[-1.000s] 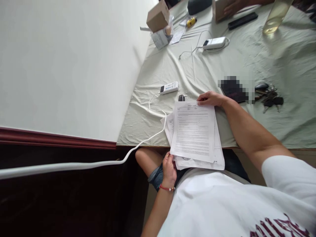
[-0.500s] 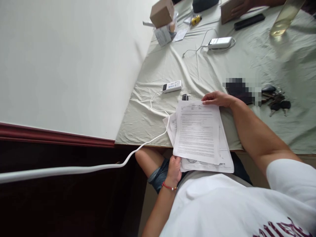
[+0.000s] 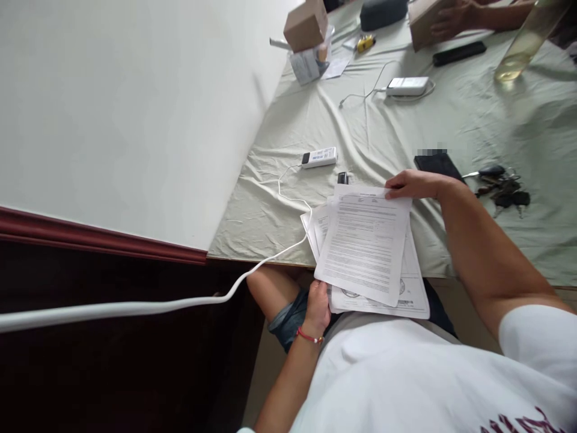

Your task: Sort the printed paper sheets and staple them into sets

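Note:
A printed sheet of paper lies tilted on top of other printed papers that overhang the table's near edge above my lap. My right hand grips the top sheet by its far right corner, thumb and fingers closed on it. At the near left corner, my left hand is closed on the paper's edge, a red bracelet round its wrist. How many sheets the left hand pinches is hidden. More sheets fan out to the left underneath.
A white cable runs from a white power bank across the near edge. Keys and a black wallet-like item lie right. Farther back are another white device, a liquid-filled glass, cardboard box and another person's hand.
My right hand has shifted right with the top sheet's far end, turning the sheet clockwise over the papers below. My left hand stays at the near corner. The view has shifted slightly.

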`<state>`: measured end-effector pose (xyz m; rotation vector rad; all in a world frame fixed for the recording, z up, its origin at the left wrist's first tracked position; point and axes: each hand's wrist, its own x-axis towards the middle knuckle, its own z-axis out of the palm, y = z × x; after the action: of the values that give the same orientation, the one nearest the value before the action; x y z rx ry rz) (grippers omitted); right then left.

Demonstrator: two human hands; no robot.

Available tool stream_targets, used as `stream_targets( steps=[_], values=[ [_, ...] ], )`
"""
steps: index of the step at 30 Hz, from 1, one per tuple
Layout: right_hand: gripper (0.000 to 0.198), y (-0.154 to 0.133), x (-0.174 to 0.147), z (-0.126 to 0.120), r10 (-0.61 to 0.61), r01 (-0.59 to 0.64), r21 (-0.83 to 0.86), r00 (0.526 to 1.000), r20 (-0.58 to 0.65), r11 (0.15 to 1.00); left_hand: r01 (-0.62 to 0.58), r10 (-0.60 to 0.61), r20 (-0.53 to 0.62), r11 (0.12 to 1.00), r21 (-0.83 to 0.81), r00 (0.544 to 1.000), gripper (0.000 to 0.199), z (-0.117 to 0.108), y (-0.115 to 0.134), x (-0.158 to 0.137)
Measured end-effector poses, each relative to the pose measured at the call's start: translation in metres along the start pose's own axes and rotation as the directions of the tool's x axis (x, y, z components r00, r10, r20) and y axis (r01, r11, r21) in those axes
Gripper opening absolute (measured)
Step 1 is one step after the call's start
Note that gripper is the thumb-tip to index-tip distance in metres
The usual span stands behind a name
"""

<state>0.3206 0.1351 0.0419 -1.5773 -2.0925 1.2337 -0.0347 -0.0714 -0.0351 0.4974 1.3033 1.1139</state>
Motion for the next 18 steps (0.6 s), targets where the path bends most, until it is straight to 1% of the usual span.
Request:
stream_targets(
  steps=[3,7,9,11,14,18],
  values=[
    [0.041,-0.011,-0.008,-0.004,-0.013,0.013,0.009,0.999,0.032,1.000,0.003,-0.003,0.051,1.000,0.002,0.999,0.032,-0.002,-0.001,-0.002],
    [0.037,-0.028,-0.009,-0.007,-0.045,0.046,-0.015,0.998,0.050,0.999,-0.010,0.010,0.078,1.000,0.006,0.997,0.027,-0.008,-0.003,-0.003],
    [0.034,-0.034,-0.004,-0.006,-0.056,0.058,-0.048,0.998,0.042,0.997,-0.030,0.029,0.082,1.000,0.007,0.996,0.025,-0.011,-0.003,-0.003],
    [0.031,-0.037,0.004,-0.002,-0.067,0.067,-0.095,0.998,0.003,0.993,-0.028,0.027,0.086,1.000,0.004,0.996,0.026,-0.013,-0.003,-0.002],
    [0.027,-0.038,0.017,0.004,-0.080,0.068,-0.161,0.995,-0.065,0.985,0.019,-0.016,0.105,1.000,-0.019,0.994,0.030,-0.015,0.000,0.001],
    [0.024,-0.039,0.027,0.012,-0.105,0.085,-0.212,0.991,-0.087,0.974,0.111,-0.097,0.132,0.989,-0.103,0.987,0.042,-0.015,0.008,0.007]
  ],
)
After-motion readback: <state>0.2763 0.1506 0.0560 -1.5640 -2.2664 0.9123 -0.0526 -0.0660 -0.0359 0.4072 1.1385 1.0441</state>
